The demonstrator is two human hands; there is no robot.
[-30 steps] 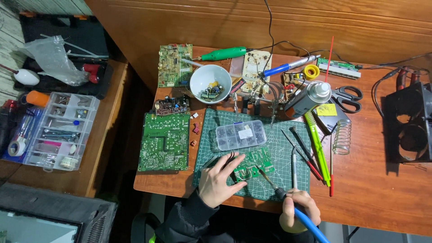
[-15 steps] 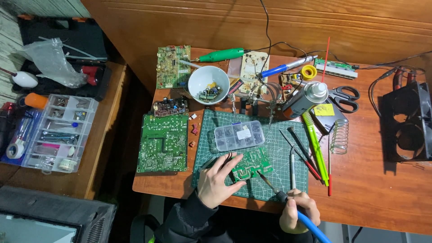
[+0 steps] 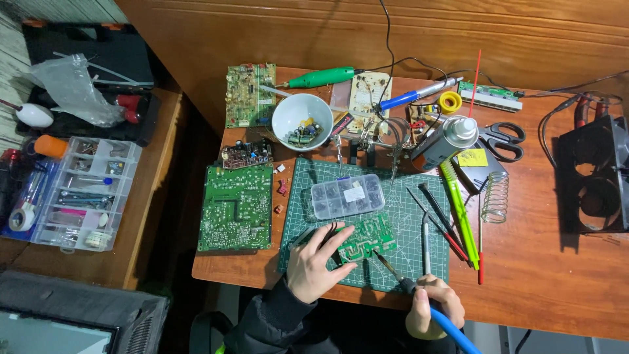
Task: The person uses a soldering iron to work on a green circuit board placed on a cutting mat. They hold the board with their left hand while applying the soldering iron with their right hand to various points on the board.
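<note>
The left hand (image 3: 313, 265) presses the small green circuit board (image 3: 368, 238) flat, while at 4 o'clock the right hand (image 3: 434, 313) grips a soldering iron (image 3: 393, 274).

Cutting mat (image 3: 419, 265) lying on surface (image 3: 563, 282), near front edge. Small circuit board (image 3: 367, 240) sitting on mat; compartment box (image 3: 346, 196) lying just behind it. Large circuit board (image 3: 236, 207) lying left of mat. Bowl (image 3: 302, 121) standing behind mat. Spring stand (image 3: 496, 196) and scissors (image 3: 501, 139) lying right of mat.
</note>
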